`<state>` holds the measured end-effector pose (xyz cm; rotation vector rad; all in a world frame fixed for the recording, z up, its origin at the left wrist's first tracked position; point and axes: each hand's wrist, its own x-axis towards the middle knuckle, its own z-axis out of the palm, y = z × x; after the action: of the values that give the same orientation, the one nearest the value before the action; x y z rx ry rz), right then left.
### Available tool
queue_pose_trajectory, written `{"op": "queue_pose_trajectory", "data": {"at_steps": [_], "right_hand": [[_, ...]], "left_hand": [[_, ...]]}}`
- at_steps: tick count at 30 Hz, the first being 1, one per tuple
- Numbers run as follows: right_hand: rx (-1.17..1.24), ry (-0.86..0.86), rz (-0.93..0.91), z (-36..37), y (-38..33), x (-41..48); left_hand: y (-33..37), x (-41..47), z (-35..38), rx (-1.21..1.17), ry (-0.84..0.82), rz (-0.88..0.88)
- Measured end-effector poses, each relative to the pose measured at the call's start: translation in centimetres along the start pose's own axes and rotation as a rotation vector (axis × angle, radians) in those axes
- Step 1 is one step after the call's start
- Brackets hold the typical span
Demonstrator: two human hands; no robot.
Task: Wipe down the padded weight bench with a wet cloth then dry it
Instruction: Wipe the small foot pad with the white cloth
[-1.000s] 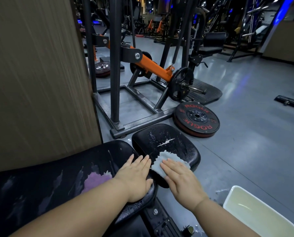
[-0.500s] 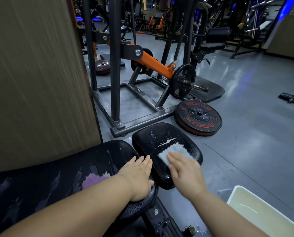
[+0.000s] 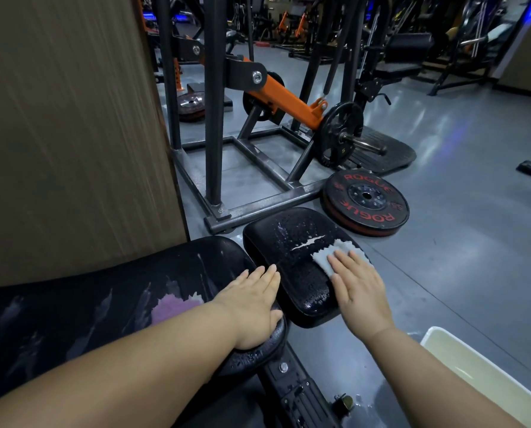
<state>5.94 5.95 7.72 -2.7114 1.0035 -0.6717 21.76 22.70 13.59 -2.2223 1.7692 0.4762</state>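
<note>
While the right hand (image 3: 358, 288) presses flat on a grey cloth (image 3: 335, 253), a white tub (image 3: 486, 375) holds pale water

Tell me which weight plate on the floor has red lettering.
The plate lying flat right beyond the small seat pad: red "ROGUE" lettering on black. The far plate by the left uprights shows none I can read.

One head-worn camera is looking forward and down from close above the desk (image 3: 298, 273), taking in both forearms near and the gym floor (image 3: 458, 242) stretching far right.
</note>
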Motion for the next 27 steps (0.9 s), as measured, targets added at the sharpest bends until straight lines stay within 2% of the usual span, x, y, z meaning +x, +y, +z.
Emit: {"op": "queue_pose_trajectory", "data": {"at_steps": [2, 7, 11, 13, 16, 18, 21, 24, 27], "right_hand": [[0.008, 0.019, 0.012, 0.2, -1.2, -0.9], [0.048, -0.045, -0.216, 0.6, -3.9, -5.2], [0.048, -0.056, -0.298, 0.1, -2.4, -3.8], [0.032, -0.05, -0.234, -0.2, -0.4, -1.8], [0.046, -0.076, -0.01, -0.8, 2.1, 1.1], [0.025, -0.088, 0.036, -1.1, 2.0, 1.7], [0.006, -0.088, -0.022, -1.1, -1.0, 0.2], [0.004, -0.115, -0.185, -0.7, -4.0, -1.3], [-0.03, -0.252, -0.208, -1.7, -4.4, -0.2]], "left_hand": [[0.0, 0.1, 0.0, -0.001, -0.005, 0.002], [-0.1, 0.4, -0.1, -0.014, -0.008, -0.001], [-0.1, 0.2, 0.0, -0.021, -0.007, 0.0], [-0.1, 0.2, 0.0, -0.021, -0.006, 0.005], [-0.2, 0.3, 0.0, -0.023, -0.006, 0.007], [-0.2, 0.4, 0.1, -0.021, -0.008, 0.008], [-0.2, 0.5, 0.1, -0.019, -0.014, 0.009], [-0.3, 0.4, 0.0, -0.019, -0.014, 0.013], [-0.3, 0.3, -0.1, -0.019, -0.01, 0.013]]}}
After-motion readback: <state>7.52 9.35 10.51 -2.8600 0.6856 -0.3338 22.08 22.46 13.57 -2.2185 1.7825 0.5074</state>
